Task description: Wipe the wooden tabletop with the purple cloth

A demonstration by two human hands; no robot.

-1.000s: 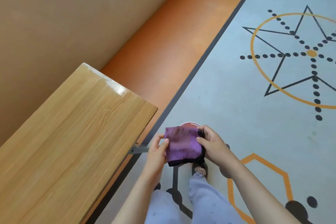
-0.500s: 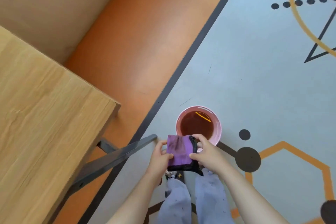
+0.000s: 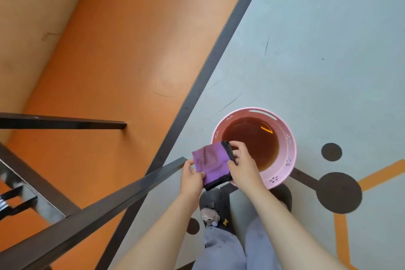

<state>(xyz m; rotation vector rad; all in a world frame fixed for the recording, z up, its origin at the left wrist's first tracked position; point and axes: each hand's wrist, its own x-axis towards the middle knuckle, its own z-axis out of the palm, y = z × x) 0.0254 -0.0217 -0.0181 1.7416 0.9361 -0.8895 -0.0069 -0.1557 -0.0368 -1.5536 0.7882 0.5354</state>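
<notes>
Both hands hold a folded purple cloth (image 3: 211, 161) with a black edge, low over the floor beside a pink bucket. My left hand (image 3: 191, 176) pinches its lower left edge. My right hand (image 3: 242, 165) grips its right, black-trimmed edge, fingers curled round it. The cloth hangs just left of the bucket's near rim. The wooden tabletop is out of view; only the table's dark metal frame bars (image 3: 122, 193) show at the left.
A pink bucket (image 3: 290, 144) of brownish water stands on the grey patterned floor, right of the cloth. My legs and slippers (image 3: 211, 206) are below the hands. An orange floor strip and a dark border line run diagonally at the left.
The view has tilted down and closer to the floor: the tabletop has left the frame and the bucket is fully seen. Both hands keep holding the cloth, now near the bucket's rim.
</notes>
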